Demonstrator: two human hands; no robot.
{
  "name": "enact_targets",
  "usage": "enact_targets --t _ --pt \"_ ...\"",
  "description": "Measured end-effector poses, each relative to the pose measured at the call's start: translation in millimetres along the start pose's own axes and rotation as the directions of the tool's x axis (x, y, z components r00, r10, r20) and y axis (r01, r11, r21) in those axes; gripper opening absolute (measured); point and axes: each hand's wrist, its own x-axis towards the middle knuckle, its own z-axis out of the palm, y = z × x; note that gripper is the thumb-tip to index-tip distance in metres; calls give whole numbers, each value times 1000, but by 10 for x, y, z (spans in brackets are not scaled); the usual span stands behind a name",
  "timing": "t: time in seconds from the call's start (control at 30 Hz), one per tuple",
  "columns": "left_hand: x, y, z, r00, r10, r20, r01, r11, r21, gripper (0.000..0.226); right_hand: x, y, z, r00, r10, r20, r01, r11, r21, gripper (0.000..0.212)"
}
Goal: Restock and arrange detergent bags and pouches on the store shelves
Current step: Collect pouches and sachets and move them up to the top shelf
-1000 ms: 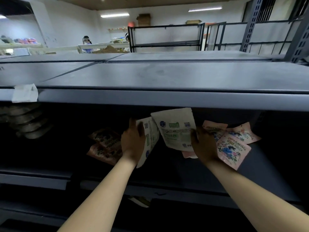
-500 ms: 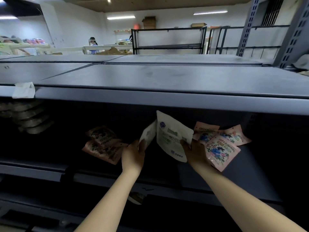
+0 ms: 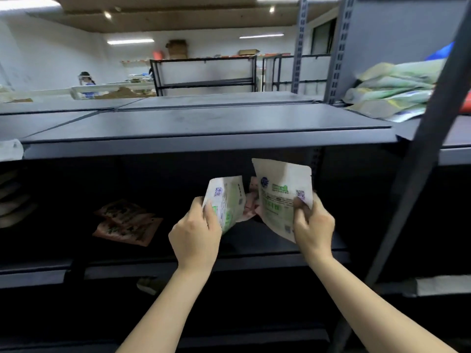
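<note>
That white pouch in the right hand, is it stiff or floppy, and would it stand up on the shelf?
Probably semi-stiff: the white pouch stays fairly flat though the right hand pinches only its lower corner. It looks light, since that small pinch holds it upright. It seems thin, so it may tip over if stood on the shelf.

Both bare forearms reach forward and up. The left hand (image 3: 195, 231) curls its fingers around a white pouch (image 3: 225, 200); the right hand (image 3: 313, 222) pinches another (held higher) white pouch (image 3: 280, 194) at its right edge.
</note>
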Motion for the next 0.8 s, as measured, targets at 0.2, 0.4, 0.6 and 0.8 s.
enact_targets --t 0.2,0.4,0.6,0.8 --pt "-178 621 -239 999 44 14 -41 989 -145 31 -40 -179 -889 975 -89 -205 105 992 68 11" --pt "-194 1373 -386 993 114 -9 -111 942 -316 23 185 -344 -1668 914 -146 -378 195 976 94 15" --pt "-137 2102 -431 985 163 -50 -166 858 -486 29 608 -428 -2384 838 -125 -532 220 968 120 20" --pt "-178 2951 -97 974 210 -90 -225 810 -541 38 1171 -240 -2963 782 -94 -616 211 970 120 19"
